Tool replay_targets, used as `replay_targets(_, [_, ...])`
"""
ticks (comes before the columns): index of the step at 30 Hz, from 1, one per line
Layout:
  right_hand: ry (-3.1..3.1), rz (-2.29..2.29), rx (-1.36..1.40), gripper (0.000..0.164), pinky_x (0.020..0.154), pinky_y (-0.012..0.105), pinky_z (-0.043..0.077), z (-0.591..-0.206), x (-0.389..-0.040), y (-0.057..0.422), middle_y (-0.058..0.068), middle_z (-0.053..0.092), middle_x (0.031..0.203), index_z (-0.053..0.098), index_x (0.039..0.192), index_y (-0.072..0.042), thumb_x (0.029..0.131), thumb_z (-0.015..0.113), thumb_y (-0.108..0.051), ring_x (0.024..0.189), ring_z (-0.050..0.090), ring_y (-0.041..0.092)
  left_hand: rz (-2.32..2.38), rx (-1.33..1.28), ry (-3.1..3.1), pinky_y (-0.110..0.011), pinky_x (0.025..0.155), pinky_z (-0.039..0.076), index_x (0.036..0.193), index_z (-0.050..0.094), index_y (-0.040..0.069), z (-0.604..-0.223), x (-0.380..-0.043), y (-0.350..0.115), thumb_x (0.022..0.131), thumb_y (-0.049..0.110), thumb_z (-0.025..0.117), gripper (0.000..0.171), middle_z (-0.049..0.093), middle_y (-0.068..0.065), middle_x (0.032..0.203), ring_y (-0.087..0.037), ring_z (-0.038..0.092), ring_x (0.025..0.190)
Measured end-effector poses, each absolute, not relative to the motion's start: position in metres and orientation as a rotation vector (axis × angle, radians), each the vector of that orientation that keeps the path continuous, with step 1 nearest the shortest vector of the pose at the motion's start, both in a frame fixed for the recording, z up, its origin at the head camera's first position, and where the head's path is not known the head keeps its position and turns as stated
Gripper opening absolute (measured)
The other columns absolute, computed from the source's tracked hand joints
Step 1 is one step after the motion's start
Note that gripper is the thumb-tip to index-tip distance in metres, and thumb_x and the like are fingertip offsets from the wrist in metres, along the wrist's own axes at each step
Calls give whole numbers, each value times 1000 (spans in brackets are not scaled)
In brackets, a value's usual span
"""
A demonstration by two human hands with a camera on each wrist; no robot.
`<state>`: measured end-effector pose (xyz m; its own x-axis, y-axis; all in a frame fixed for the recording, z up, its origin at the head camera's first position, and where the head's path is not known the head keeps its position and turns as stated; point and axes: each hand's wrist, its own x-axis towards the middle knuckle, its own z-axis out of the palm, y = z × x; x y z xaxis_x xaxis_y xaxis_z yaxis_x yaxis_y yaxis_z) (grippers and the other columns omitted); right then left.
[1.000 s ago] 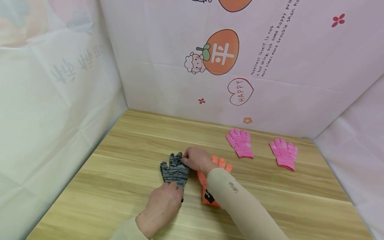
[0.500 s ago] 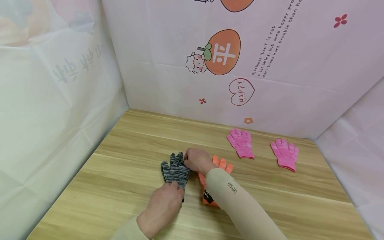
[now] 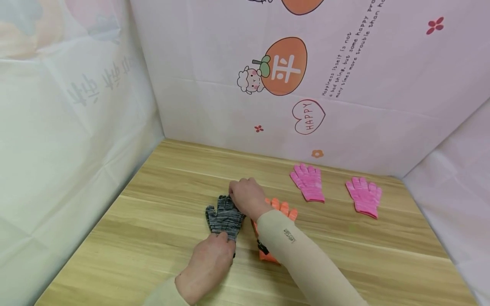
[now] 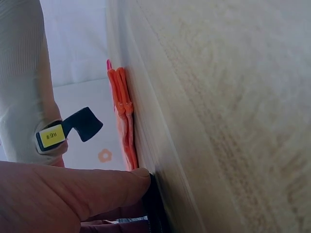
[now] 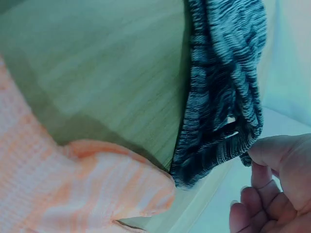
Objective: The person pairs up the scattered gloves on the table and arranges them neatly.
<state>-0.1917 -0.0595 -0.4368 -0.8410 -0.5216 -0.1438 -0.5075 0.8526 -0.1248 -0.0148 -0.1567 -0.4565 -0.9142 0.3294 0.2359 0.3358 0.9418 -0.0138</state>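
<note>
A dark grey striped knit glove [image 3: 223, 221] lies on the table with its fingers pointing away from me. My left hand [image 3: 208, 263] holds its cuff; in the left wrist view the thumb [image 4: 116, 187] lies against the dark edge. At the glove's far right side is my right hand [image 3: 249, 196]. The right wrist view shows that hand [image 5: 277, 187] pinching a fingertip of the grey glove [image 5: 223, 82], which is lifted off the table there. An orange glove [image 3: 285, 208] lies just to the right, partly hidden under my right forearm.
Two pink gloves, a nearer-to-middle one [image 3: 309, 182] and a right one [image 3: 363, 196], lie flat near the back of the wooden table [image 3: 153, 204]. A printed white cloth wall [image 3: 214, 110] rises behind the table, with more cloth at both sides.
My right hand has shifted slightly away from me and to the left, at the grey glove's finger ends. The left hand has stayed on the cuff.
</note>
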Motion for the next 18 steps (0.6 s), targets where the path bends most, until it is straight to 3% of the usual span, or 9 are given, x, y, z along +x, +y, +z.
replay_targets(13, [2838,-186,-839,20,93,40,54,-452,-198,-62,-1,71,118,70,123,-25,108,57,-25,107,60,23,-2,-501,-2876,-32,51,46,75,65,15,-457,-15,-155,86,10,72,14,54,-2,73,-19,55,62])
replay_targets(18, [2812,-240,-862,16,79,38,52,-443,-195,-69,-1,69,95,71,109,-21,108,56,-26,86,58,21,3,-499,-2874,-31,50,46,75,65,15,-457,-15,-156,86,10,73,15,54,-1,73,-19,54,61])
